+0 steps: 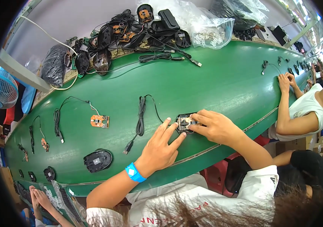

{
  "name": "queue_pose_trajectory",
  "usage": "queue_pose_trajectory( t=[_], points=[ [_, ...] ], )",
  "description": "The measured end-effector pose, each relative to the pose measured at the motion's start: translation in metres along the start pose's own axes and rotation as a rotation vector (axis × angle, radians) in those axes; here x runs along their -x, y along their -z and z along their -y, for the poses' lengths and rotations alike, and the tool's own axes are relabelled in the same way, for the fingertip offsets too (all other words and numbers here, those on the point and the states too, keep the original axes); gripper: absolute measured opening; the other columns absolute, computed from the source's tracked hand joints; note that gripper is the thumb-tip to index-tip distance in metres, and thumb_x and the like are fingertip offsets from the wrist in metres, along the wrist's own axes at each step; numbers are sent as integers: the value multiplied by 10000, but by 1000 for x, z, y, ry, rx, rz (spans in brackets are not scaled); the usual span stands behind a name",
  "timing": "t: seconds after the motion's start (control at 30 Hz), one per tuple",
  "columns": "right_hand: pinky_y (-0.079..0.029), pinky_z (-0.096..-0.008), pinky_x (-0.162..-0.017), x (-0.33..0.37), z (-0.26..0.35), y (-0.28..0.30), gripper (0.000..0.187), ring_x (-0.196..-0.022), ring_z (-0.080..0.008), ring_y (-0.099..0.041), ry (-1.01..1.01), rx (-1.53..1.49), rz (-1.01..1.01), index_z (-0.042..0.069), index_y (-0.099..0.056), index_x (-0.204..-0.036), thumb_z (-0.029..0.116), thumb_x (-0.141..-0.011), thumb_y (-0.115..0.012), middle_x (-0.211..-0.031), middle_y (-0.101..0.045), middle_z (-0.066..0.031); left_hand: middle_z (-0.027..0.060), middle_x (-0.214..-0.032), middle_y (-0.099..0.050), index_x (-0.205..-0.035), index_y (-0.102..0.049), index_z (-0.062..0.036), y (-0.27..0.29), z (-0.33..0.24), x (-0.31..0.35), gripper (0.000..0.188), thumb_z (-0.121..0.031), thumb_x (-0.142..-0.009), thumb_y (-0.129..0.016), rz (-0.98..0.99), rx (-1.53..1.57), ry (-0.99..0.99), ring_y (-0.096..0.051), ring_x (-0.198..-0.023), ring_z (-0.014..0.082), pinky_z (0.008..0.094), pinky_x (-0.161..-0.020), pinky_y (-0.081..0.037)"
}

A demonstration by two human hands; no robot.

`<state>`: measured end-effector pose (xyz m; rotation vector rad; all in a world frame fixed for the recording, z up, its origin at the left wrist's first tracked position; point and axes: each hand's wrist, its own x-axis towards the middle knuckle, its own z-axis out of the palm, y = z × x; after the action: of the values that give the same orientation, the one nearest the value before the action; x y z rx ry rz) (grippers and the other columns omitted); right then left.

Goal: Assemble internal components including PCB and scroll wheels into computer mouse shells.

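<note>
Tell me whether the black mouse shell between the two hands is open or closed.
Open: no top covers the black mouse shell, and its circuit board shows between the left hand and right hand.

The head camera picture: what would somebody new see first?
The big green work surface across the middle stands out most. Near its front edge, the left hand and right hand touch a small circuit board in a black shell. A bright blue wristband circles the left wrist.
</note>
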<state>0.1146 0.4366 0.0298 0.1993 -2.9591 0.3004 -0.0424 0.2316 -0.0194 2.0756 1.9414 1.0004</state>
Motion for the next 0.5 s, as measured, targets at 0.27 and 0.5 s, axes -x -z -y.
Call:
queue_pose_trajectory(
  t=[0.27, 0.5],
  points=[
    [-543, -389, -952, 4, -1, -2, 333, -1123, -265, -621, 0, 21, 48, 60, -704, -1157, 134, -835, -657, -1213, -663, -123, 266, -1382, -516, -1260, -663, -41, 0, 0, -2, 540, -49, -721, -680, 24, 50, -11, -473, -1339, 504, 574, -1078, -459],
    [-547, -444, -930, 3, 4, 0, 428, -1107, -314, -627, -40, 33, 40, 59, -700, -1113, 83, -687, -733, -1263, -635, -137, 267, -1379, -515, -1263, -662, -59, -1, 1, -5, 565, -26, -699, -654, 31, 68, -6, -476, -1333, 505, 575, -1074, -458]
  ],
)
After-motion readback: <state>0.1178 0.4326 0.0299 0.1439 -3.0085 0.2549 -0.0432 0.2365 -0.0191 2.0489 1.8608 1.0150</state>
